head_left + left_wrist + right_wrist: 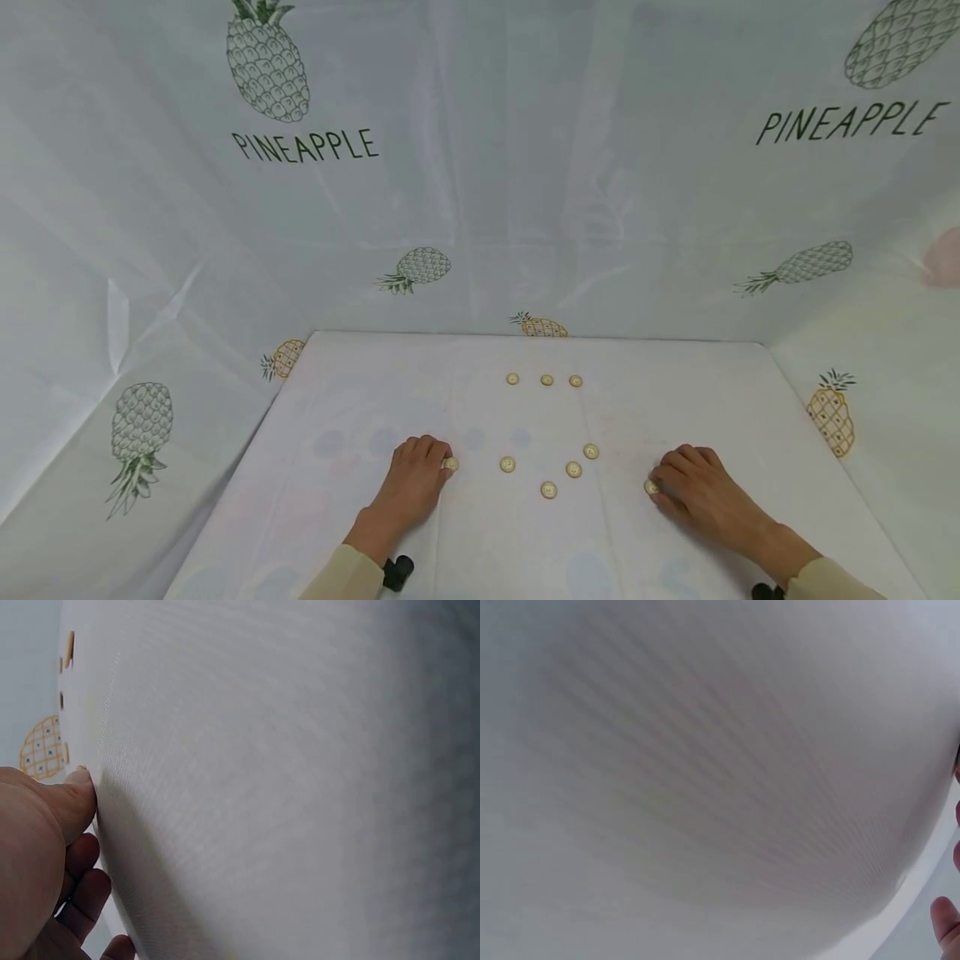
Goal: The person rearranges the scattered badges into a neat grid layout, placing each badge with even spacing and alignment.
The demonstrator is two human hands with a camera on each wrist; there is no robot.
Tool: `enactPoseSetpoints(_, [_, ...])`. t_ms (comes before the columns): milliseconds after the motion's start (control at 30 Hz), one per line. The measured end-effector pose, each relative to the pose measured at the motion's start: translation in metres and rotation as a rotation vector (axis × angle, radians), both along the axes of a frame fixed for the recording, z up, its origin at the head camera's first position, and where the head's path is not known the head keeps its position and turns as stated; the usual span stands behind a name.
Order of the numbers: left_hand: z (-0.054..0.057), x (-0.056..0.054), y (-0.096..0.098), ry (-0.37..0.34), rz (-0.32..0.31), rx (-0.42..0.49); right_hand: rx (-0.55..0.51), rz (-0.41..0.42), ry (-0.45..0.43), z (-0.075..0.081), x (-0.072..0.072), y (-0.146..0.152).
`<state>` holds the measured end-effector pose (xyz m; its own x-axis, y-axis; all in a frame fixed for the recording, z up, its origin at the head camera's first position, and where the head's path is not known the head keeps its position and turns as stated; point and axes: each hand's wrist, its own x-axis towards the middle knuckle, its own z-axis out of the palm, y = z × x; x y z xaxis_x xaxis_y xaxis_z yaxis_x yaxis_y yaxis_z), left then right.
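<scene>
In the head view my left hand (420,475) is low on the white table, a pale round button (451,463) held at its thumb and fingertips. To the right, my right hand (697,492) pinches another button (651,487) between thumb and forefinger, close over the cloth. Curled left fingers (88,900) and the thumb show in the left wrist view, where the held button is hidden. Only a few right fingertips (945,915) reach into the right wrist view. Between the hands lie several loose buttons, one (507,464) nearest the left hand and another (591,451) nearest the right.
Three buttons form a row near the back of the table, the middle one (547,380) included. A white cloth (337,517) covers the tabletop. Pineapple-printed sheeting (525,192) hangs behind and at both sides.
</scene>
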<state>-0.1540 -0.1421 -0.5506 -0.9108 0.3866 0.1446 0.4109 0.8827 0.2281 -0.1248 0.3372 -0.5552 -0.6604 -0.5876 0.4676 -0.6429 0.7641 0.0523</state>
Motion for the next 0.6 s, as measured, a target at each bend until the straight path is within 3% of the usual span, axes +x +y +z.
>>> enactPoseSetpoints(367, [-0.002,0.0,-0.001,-0.013,0.003,0.014,0.093,0.002,0.113,0.003,-0.015,-0.01])
enactPoseSetpoints(600, [-0.003,-0.002,-0.001,-0.009,0.001,0.011,0.104,-0.019,0.107,0.007,-0.023,-0.012])
